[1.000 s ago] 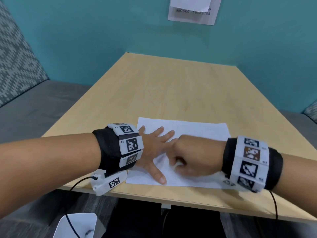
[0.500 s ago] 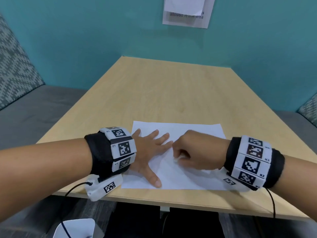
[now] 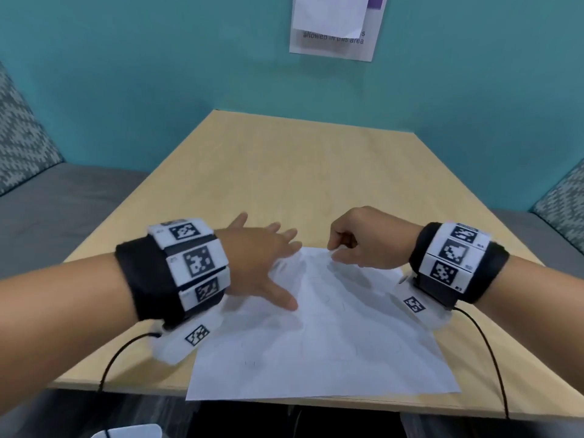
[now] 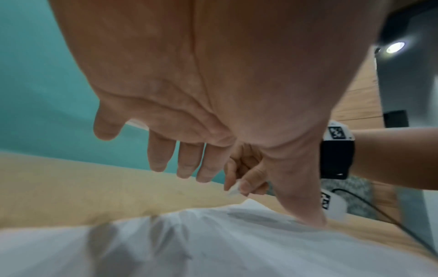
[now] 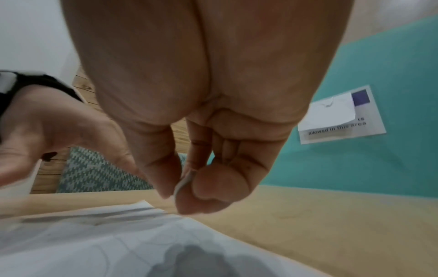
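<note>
A white paper sheet [image 3: 322,336] lies on the wooden table [image 3: 284,172], its near edge at the table's front edge. My right hand [image 3: 335,251] is curled at the sheet's far edge and pinches a thin white edge [image 5: 184,183] of it between thumb and forefinger, slightly lifted. My left hand [image 3: 262,257] is over the sheet's far left part with straight, spread fingers. Its thumb tip [image 4: 308,219] touches the sheet [image 4: 213,243]; the other fingers [image 4: 187,163] hang above the table. In the left wrist view the right hand's pinch [image 4: 234,189] shows just beyond my left fingers.
The table butts against a teal wall [image 3: 158,74] with a paper notice [image 3: 335,26] on it. Grey benches with patterned cushions [image 3: 19,137] flank both sides. Wrist-camera cables [image 3: 486,349] hang off the front edge.
Both hands have moved from the sheet's middle to its far edge. The left palm has lifted off the sheet. The right hand, earlier a fist on the sheet, now pinches its edge.
</note>
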Demonstrator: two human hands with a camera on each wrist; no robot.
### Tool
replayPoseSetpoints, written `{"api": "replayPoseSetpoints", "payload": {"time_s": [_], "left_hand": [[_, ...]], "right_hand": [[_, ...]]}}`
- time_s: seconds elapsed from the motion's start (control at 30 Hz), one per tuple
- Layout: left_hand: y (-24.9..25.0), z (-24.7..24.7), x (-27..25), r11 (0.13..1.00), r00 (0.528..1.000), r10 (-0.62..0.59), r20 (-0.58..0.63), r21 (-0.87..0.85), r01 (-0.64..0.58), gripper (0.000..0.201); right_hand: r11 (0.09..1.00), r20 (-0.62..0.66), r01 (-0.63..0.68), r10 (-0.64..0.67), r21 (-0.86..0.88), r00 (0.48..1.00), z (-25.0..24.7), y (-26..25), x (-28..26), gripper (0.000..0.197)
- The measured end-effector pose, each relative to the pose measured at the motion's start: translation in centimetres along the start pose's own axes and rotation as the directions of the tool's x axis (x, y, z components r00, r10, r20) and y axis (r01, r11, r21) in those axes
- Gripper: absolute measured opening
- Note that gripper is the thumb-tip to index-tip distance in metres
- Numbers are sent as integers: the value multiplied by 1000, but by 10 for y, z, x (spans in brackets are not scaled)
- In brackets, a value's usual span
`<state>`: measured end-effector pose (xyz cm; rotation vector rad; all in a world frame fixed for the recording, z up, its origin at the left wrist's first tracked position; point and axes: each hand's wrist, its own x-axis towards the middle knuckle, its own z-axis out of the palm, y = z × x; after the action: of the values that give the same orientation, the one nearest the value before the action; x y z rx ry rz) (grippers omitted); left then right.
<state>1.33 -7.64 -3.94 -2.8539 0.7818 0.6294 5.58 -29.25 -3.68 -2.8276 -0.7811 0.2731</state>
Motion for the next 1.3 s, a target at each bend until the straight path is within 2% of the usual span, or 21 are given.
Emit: {"api": "replayPoseSetpoints", "payload": {"time_s": [0.07,0.17,0.27,0.37,0.57,0.7,0.87,1.0,1.17,1.3], "left_hand": [[-7,-6,17,1000,1000,-25,-18,4,25,103],[-12,-5,34,999,999,-35,28,7,34,102],[-13,3,40,999,997,-4,74,38,1,100],[-15,11,42,999,998,12,67,35,-14,101],[-20,23,45,998,998,57,5,-32,-56,88],[-23,27,50,998,997,48,54,40,-50,102],[-25,29,49,998,997,65,38,1,-65,91],[-27,30,54,997,997,49,60,56,-52,103],[-29,33,52,997,996,80,28,7,-80,89],[-27,31,54,996,997,37,71,74,-43,103]], "right_hand": [[999,47,-18,17,27,999,2,-3,15,8],[999,95,-20,16,39,995,8,-7,30,10],[999,99,26,-29,28,995,14,-9,36,5],[999,79,41,-42,17,996,17,-10,37,4],[977,158,210,-211,20,965,32,-32,27,6],[996,85,88,-86,-25,993,19,-12,44,9],[980,159,199,-194,-16,968,27,-29,33,11],[994,77,98,-93,-58,993,18,-11,47,9],[975,160,222,-218,-5,963,28,-32,34,9],[994,96,91,-84,-67,992,14,-9,47,9]]}}
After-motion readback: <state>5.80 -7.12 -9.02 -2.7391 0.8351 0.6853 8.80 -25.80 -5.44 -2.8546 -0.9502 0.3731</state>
